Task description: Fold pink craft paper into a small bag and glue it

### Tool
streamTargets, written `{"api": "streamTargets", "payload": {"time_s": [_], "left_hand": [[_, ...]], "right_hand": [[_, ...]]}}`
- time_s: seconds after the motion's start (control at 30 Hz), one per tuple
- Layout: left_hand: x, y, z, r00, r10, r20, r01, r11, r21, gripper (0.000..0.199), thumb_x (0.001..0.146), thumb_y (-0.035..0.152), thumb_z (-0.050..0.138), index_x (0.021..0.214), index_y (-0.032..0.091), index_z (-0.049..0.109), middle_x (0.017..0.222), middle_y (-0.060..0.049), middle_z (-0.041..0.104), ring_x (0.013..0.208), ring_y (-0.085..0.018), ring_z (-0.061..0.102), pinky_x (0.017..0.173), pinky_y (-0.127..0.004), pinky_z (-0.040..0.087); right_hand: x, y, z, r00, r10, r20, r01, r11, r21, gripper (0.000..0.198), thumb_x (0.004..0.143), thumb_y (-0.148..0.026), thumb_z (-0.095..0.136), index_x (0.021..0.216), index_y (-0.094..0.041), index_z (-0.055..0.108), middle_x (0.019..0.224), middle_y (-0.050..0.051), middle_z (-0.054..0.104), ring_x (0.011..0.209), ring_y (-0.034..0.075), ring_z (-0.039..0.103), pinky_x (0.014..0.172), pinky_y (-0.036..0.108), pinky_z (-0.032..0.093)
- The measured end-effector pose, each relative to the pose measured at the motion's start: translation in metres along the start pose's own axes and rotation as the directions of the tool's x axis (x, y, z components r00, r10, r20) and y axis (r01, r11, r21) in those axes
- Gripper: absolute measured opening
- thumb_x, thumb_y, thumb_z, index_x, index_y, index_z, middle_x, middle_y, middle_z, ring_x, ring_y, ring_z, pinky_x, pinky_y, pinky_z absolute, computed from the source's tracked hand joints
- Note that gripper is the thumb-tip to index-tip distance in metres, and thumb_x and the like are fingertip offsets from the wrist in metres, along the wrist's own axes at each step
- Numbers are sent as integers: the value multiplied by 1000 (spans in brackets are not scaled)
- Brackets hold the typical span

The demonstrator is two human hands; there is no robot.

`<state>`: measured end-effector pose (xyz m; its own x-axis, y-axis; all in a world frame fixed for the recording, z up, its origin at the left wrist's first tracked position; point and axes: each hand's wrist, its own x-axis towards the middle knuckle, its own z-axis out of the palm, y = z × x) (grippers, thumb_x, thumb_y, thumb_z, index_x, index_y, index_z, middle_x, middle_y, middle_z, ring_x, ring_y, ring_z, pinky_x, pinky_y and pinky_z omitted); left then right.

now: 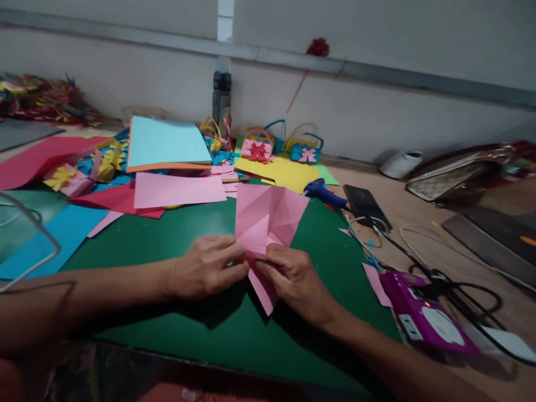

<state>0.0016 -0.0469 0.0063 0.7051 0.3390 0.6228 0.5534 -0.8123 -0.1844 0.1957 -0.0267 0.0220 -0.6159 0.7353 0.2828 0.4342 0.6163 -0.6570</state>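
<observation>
A creased pink sheet of paper is between my two hands over the green mat. Its upper part fans upward with fold lines, and a pointed flap hangs toward me below. My left hand pinches the paper's left side, fingers bent together. On the other side, my right hand grips the paper near its middle, thumb and fingers closed along a fold. The fingertips hide part of the crease. Just beyond the paper lies a blue glue gun.
Coloured sheets, including a light blue one, are piled behind. Small paper bags with bows stand by the wall. To the right are a black phone, a purple power strip with cables, and a patterned pouch.
</observation>
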Motion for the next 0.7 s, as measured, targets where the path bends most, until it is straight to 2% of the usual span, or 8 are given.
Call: {"api": "streamTargets", "payload": {"time_s": [0.17,0.37,0.57,0.7], "left_hand": [[4,5,0,968,-216,-128,202,973,-115,12,83,15,52,72,17,58,73,-2,53,64,-12,43,54,-23,34],[12,11,0,876,-454,-161,367,846,-386,10,78,23,62,72,16,60,75,-1,45,68,-11,44,57,-23,40],[20,13,-6,838,-530,-127,404,761,-507,3,78,17,61,78,16,58,80,-1,44,75,-12,45,65,-26,42],[21,13,-6,818,-561,-131,426,742,-518,13,77,24,63,82,15,54,81,-1,47,74,-12,46,62,-24,41]], "right_hand": [[-3,-10,-8,997,69,20,-71,993,97,25,83,-25,50,61,-17,57,56,-3,48,54,9,43,51,22,35],[-5,-17,-16,994,96,52,-103,980,170,23,82,-31,51,73,-17,67,63,1,60,63,13,53,57,24,41],[-6,-16,-21,993,81,88,-96,978,183,24,84,-30,49,75,-17,68,64,0,60,64,13,53,57,23,39],[-6,-17,-24,990,61,123,-83,980,179,26,85,-29,46,72,-16,64,64,-1,57,60,11,49,55,22,36]]}}
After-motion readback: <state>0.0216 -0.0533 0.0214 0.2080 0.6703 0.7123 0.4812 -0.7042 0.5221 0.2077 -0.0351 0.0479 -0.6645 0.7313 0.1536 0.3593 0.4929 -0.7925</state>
